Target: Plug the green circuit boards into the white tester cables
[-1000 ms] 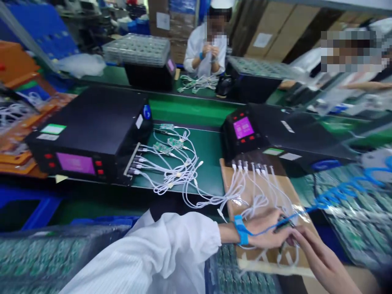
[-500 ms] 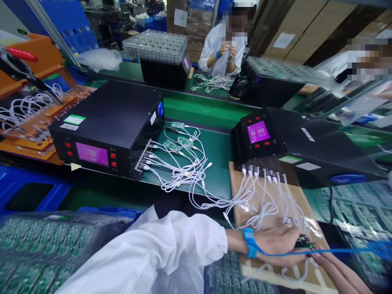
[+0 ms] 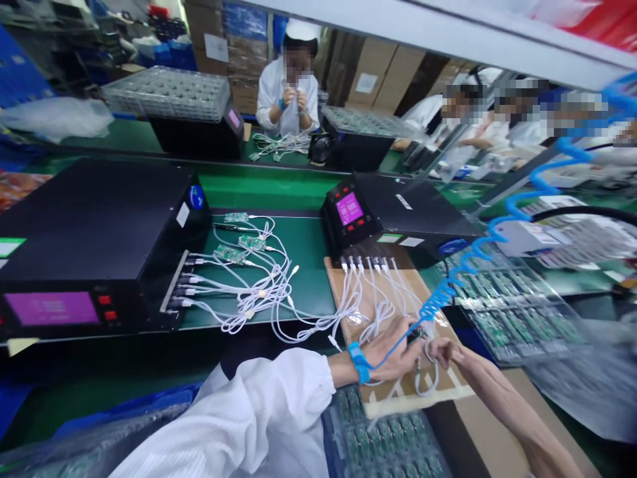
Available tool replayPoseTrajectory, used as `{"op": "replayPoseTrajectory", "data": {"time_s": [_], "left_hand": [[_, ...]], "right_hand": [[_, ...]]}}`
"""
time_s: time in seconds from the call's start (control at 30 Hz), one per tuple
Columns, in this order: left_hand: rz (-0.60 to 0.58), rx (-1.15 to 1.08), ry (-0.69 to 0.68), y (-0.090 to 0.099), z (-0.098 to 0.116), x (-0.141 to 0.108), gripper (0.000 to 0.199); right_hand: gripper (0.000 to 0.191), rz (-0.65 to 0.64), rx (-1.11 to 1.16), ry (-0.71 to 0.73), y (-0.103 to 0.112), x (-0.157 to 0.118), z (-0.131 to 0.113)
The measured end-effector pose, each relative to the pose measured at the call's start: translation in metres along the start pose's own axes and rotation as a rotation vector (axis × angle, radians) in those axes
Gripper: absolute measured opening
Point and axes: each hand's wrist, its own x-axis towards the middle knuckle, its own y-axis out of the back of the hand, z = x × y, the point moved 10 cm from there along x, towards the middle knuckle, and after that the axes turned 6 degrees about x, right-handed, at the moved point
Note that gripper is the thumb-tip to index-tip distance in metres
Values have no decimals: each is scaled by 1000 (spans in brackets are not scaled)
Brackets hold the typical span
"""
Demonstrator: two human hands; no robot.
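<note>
My left hand (image 3: 393, 350), with a blue strap (image 3: 359, 363) at its wrist, is closed round a small circuit board (image 3: 415, 334) above the brown board. Only a dark green edge of the circuit board shows past the fingers. Close to its right, my right hand (image 3: 446, 350) pinches a white cable (image 3: 432, 346); its fingertips are partly hidden. A loop of white cable hangs below both hands. More white cables (image 3: 381, 312) run from the sockets of the right black tester (image 3: 398, 209), whose pink screen is lit.
On the left stands another black tester (image 3: 94, 226), wired to several green boards (image 3: 253, 243) by tangled white cables (image 3: 263, 295). Trays of circuit boards (image 3: 393, 441) lie below and at right. A coiled blue cord (image 3: 462, 262) stretches across. A co-worker (image 3: 288, 99) sits opposite.
The view has swung to the right, so the testers appear further left. My right hand has come more fully into view. The circuit board stays in my left hand.
</note>
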Motion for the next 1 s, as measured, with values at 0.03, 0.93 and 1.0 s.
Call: {"op": "replayPoseTrajectory", "data": {"time_s": [0.03,0.93,1.0], "left_hand": [[2,3,10,4,2,-1,35],[242,-479,315,17,0,0,37],[244,-694,461,14,-9,-2,35]], "right_hand": [[54,-42,38,-31,-5,-4,-3],[59,165,80,-209,-34,-59,27],[55,145,12,-197,-35,-61,23]]}}
